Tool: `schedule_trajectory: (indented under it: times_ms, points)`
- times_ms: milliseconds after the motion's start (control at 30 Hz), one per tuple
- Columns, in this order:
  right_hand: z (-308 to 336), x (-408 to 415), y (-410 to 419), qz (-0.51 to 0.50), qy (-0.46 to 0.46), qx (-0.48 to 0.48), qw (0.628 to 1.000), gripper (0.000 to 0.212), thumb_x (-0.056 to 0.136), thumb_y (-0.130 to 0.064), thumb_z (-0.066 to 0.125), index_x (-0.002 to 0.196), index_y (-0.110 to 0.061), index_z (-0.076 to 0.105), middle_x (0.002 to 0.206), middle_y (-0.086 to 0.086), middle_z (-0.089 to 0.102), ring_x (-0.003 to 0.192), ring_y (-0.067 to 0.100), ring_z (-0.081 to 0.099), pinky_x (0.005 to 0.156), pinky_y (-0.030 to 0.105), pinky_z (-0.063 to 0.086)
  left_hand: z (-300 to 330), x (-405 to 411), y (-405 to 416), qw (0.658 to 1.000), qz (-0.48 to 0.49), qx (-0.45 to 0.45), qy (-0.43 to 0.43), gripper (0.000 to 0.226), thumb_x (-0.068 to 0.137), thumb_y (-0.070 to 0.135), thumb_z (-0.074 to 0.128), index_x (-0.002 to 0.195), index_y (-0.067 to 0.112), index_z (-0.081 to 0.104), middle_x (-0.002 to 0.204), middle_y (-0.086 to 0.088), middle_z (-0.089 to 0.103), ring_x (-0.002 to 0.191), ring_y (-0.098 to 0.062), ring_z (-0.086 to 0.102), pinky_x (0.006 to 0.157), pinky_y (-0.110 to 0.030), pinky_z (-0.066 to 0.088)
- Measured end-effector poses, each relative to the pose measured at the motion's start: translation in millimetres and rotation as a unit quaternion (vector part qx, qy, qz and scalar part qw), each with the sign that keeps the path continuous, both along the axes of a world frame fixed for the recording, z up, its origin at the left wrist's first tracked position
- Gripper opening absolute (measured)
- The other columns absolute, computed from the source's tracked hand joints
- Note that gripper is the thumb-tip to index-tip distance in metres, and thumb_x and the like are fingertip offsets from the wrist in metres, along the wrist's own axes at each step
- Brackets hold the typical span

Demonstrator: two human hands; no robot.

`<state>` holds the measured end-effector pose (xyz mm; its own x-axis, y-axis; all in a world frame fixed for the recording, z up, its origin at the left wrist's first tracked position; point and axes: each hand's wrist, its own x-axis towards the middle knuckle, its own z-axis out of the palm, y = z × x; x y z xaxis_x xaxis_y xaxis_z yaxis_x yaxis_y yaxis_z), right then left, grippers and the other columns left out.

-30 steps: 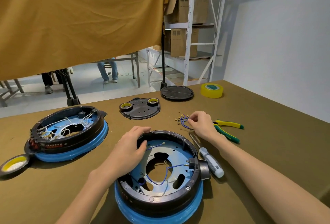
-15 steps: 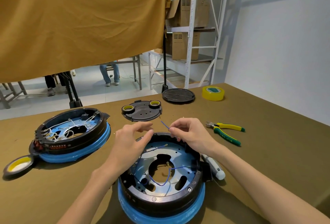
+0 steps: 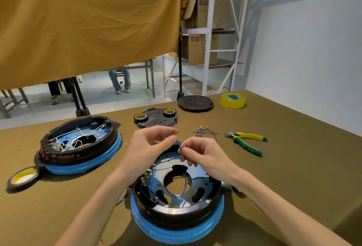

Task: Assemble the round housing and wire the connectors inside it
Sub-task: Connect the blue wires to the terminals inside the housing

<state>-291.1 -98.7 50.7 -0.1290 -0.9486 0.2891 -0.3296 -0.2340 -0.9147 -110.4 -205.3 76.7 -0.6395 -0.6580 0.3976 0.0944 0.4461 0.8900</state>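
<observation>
We pinch a blue wire (image 3: 178, 144) in both hands, left (image 3: 146, 147), right (image 3: 201, 152), over the housing's (image 3: 177, 212) far rim; pliers (image 3: 245, 142) well right

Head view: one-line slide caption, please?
Both hands, left hand and right hand, pinch a blue wire above the near round housing.

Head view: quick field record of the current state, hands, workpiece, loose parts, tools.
left hand: pinches the brass terminal end of a blue wire
right hand: pinches the same wire lower down
near housing: open, blue wires inside, under the hands
second housing: far left, white wires inside
spare wires: loose on table
pliers: right of spare wires
</observation>
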Motion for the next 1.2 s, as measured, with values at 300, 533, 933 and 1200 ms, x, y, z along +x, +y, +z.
schedule_trajectory:
  times_ms: [300, 533, 933, 1200]
  points:
    - [8, 10, 10, 0.019, -0.010, -0.021, 1.000, 0.019, 0.105, -0.018, 0.057, 0.102, -0.006, 0.071, 0.083, 0.009, 0.074, 0.077, 0.018, 0.067, 0.074, 0.027, 0.053, 3, 1, 4, 0.999, -0.047, 0.017, 0.005, 0.018, 0.086, 0.026, 0.077, 0.104, 0.026, 0.081, 0.095, -0.004, 0.080, 0.090, -0.022, 0.075, 0.078, -0.024, 0.060]
    - [18, 17, 12, 0.075, -0.072, 0.033, 0.994, 0.016, 0.102, -0.009, 0.060, 0.106, 0.003, 0.070, 0.072, 0.008, 0.068, 0.063, 0.023, 0.054, 0.070, 0.037, 0.048, 12, 22, -5, 0.989, -0.132, -0.020, -0.062, 0.019, 0.093, 0.016, 0.073, 0.110, 0.020, 0.081, 0.106, -0.004, 0.078, 0.102, -0.022, 0.074, 0.089, -0.027, 0.058]
    - [15, 33, 3, 0.052, 0.058, 0.073, 0.994, 0.011, 0.100, -0.016, 0.066, 0.103, -0.008, 0.073, 0.062, 0.002, 0.065, 0.050, 0.008, 0.053, 0.051, 0.018, 0.042, -16, 56, -3, 0.991, -0.013, -0.063, -0.117, 0.010, 0.090, 0.038, 0.076, 0.098, 0.035, 0.082, 0.096, 0.007, 0.078, 0.093, -0.018, 0.072, 0.085, -0.043, 0.060]
    - [12, 42, -4, 0.039, 0.062, 0.105, 0.992, 0.011, 0.100, -0.023, 0.066, 0.099, -0.014, 0.073, 0.068, 0.007, 0.073, 0.047, 0.013, 0.053, 0.047, 0.021, 0.044, -35, 58, 4, 0.994, 0.043, -0.039, -0.089, 0.016, 0.097, 0.033, 0.067, 0.098, 0.031, 0.082, 0.103, 0.013, 0.076, 0.101, -0.007, 0.069, 0.082, -0.022, 0.054]
